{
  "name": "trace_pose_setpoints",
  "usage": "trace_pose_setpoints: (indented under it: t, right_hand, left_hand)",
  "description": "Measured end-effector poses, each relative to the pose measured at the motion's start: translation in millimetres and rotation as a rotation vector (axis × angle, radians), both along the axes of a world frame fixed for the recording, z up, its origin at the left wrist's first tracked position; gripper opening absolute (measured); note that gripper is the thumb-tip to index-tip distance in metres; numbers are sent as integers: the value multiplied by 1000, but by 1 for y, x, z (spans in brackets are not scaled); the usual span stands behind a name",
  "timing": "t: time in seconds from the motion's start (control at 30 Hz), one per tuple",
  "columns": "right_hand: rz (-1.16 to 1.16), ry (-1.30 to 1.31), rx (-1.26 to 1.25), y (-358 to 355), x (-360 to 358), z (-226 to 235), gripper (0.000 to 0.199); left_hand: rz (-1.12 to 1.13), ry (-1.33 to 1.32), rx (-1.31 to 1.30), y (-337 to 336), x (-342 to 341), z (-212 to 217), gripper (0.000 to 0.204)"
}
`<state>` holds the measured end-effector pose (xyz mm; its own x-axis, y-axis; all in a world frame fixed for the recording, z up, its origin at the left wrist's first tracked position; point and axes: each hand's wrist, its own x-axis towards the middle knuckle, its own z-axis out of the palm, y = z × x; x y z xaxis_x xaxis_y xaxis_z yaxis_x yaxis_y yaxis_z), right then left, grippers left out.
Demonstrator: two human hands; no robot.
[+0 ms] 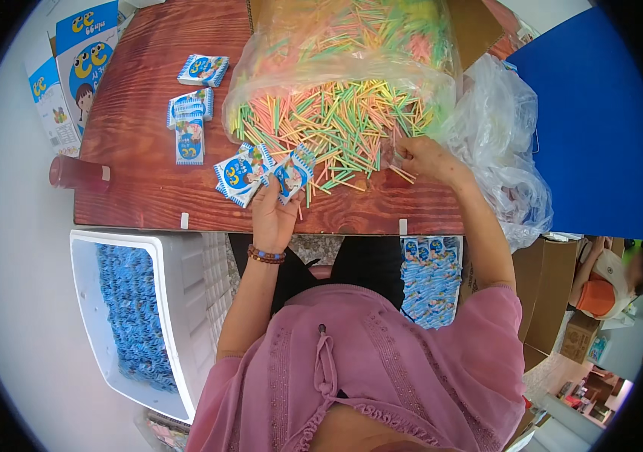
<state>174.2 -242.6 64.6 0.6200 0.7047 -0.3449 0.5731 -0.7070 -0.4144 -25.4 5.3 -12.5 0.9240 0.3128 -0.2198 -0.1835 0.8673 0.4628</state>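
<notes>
Head view: left hand (272, 207) pinches a fan of blue-and-white packets (242, 176) at the table's front edge, fingertips partly hidden; overlap prevents an exact count. Right hand (428, 160) at the right edge of the coloured sticks (336, 124), fingers curled together; cannot tell whether they grip a stick. Sticks spill from a clear bag (291, 75) onto the table (140, 200) (upper sticks blurred by the plastic). Cardboard box (480, 34) behind, cut off above. Tray (432, 286) below, partly covered by table and sleeve.
</notes>
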Motion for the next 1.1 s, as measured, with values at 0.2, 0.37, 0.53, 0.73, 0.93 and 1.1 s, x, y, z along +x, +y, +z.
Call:
trace_pose_setpoints:
  t: [0.2,0.37,0.53,0.73,0.93,1.1]
  right_hand:
    - [82,-130,71,-12,0,-28,11]
    - [35,-84,61,-16,-8,-29,11]
    - [85,-211,70,-16,-16,-36,11]
    - [76,-213,49,-1,-24,-5,11]
    - [-427,593,1105,65,-76,30,3]
    - [-343,409,1280,110,-98,16,8]
  left_hand:
    - [12,-3,-13,-2,1,0,21]
    - [23,7,-11,0,-1,-5,21]
    - [23,7,-34,-4,1,-2,22]
    - [24,-27,-56,-4,-1,3,24]
    - [23,-72,-48,-3,0,2,25]
    - [-2,-49,28,-6,-2,8,32]
